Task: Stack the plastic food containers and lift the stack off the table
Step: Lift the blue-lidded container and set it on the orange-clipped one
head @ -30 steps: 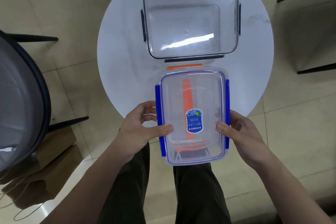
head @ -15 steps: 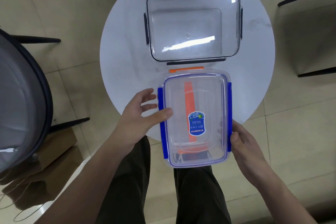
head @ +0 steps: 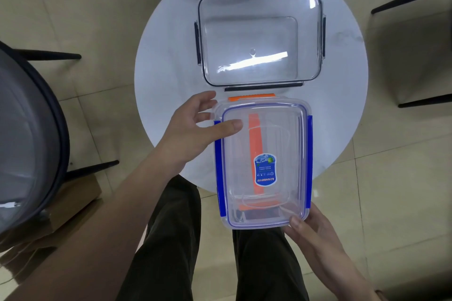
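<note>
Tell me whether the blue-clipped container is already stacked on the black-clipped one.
No, the blue-clipped container sits nearer the person, beside the black-clipped container, not on it.

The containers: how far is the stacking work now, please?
Partly done: the blue-clipped container already sits over an orange-clipped one seen through it. In hand: the right hand supports its near corner, while the left hand is open with its thumb on the lid. Left: the black-clipped container stands apart on the round table, not yet stacked, and the final lift is not done.
</note>
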